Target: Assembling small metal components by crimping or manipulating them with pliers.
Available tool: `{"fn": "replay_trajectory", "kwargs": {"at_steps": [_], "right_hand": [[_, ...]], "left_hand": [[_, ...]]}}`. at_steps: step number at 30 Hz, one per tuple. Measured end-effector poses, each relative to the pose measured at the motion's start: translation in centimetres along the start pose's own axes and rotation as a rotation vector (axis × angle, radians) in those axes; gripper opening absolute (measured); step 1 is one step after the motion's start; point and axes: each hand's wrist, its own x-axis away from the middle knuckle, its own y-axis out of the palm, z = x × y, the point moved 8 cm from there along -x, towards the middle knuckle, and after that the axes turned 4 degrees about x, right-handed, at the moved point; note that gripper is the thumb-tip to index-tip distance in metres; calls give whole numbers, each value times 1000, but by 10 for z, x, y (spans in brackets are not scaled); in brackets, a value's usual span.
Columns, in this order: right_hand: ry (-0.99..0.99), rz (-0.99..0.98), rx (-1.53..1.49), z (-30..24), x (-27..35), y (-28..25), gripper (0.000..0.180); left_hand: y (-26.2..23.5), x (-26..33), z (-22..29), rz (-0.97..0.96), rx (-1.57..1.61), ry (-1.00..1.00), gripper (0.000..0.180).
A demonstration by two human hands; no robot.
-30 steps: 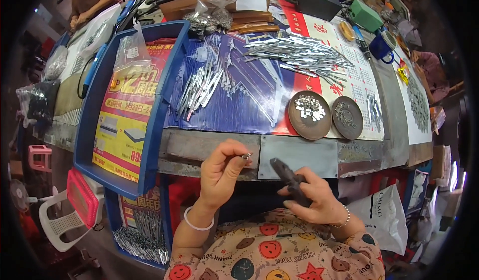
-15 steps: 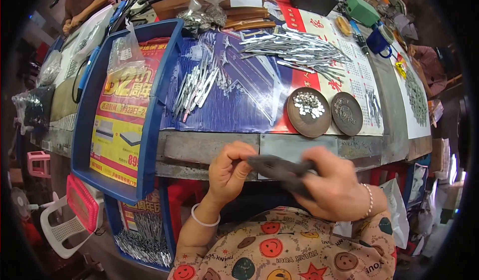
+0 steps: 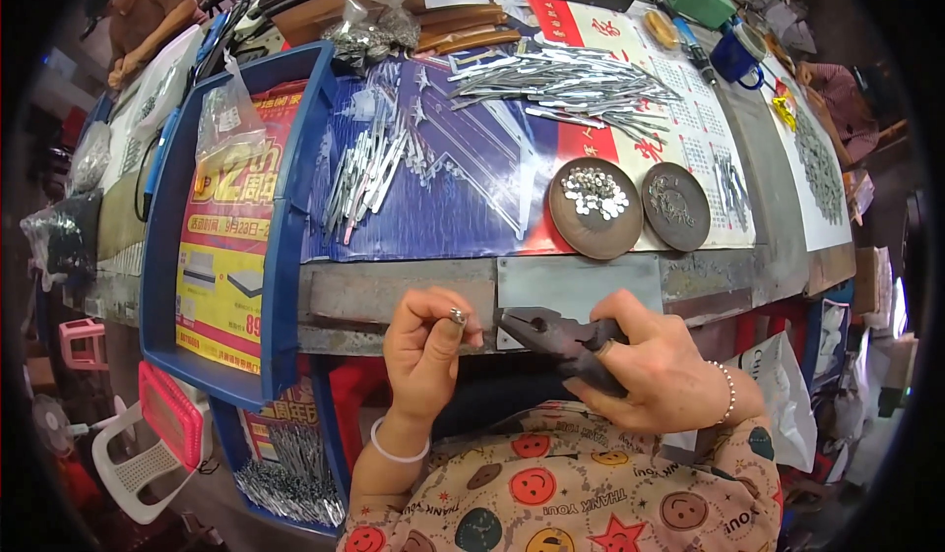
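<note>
Since half a second ago your hands have drawn apart: the pliers that lay across in front of your left fingers now sit back to the right, their nose pointing at the small piece you pinch.

Your workbench point(image 3: 581, 286) spreads across the upper half of the view, its grey metal front edge just above your hands. On its left lies a long blue tray point(image 3: 285, 257) lined with a red and yellow printed sheet. A blue plastic sheet point(image 3: 443, 208) covers the middle, with a bundle of thin silver metal strips point(image 3: 364, 173) on it and a bigger heap of strips point(image 3: 581, 85) further back. Two round brown dishes sit near the front edge, just beside each other: the left dish point(image 3: 595, 208) carries small shiny bits, the right dish point(image 3: 675, 206) darker ones.

Your right hand point(image 3: 655, 370) is clenched around the handles of the dark pliers point(image 3: 561, 340), whose nose stands slightly parted, close to your left hand but apart from it. Your left hand point(image 3: 425, 350) is raised below the bench edge, thumb and fingertips pinched on a tiny silver metal piece point(image 3: 457, 316), with a white bangle point(image 3: 394, 449) on that wrist.
</note>
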Motion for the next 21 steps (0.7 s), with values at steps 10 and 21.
{"fn": "replay_trajectory", "kwargs": {"at_steps": [10,21], "right_hand": [[85,-207,38,23,51,53,32],[30,-127,101,28,71,50,38]], "left_hand": [[20,48,-32,148,242,-484,14],[30,60,-38,158,73,-522,13]]}}
